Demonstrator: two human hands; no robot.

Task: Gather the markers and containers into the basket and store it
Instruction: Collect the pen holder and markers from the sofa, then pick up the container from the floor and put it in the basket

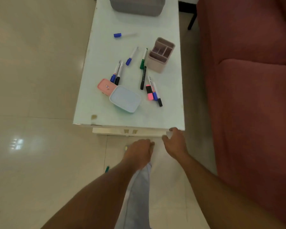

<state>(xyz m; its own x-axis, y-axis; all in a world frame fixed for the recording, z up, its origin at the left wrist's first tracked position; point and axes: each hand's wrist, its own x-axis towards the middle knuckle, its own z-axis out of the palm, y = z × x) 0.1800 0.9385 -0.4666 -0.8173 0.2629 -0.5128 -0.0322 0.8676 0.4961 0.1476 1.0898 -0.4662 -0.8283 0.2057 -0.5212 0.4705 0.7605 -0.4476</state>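
A long white bench (pixel 106 104) with a glossy top runs from 6 toward 12 o'clock over pale polished floor tiles (pixel 31 80); a dark red sofa (pixel 254 80) fills the 3 o'clock side. A brown stain marks the bench's near left corner.

The grey basket (pixel 135 7) sits at the far end, at 12 o'clock, partly cut off by the frame edge. A pinkish pen holder (pixel 160 55) with compartments stands upright toward 2 o'clock. A pink container (pixel 106 86) and a pale blue lidded container (pixel 125 99) touch each other near the middle, about 11 o'clock from the hands.

Markers lie scattered flat. A blue-capped marker (pixel 124 35) lies crosswise, cap toward 9 o'clock. The others have their long axes roughly along the bench, caps toward the near end: a blue one (pixel 132 56), a green one (pixel 143 58), a black marker (pixel 143 77), a blue and black pair (pixel 116 73) side by side, and a pink highlighter (pixel 149 92) touching two more markers (pixel 156 91). A green marker (pixel 107 169) lies on the floor beside the left forearm.

The left hand (pixel 139 152) hovers below the near edge, fingers curled together loosely, holding nothing visible. The right hand (pixel 175 142) is at the near right corner, fingers apart, touching the edge.
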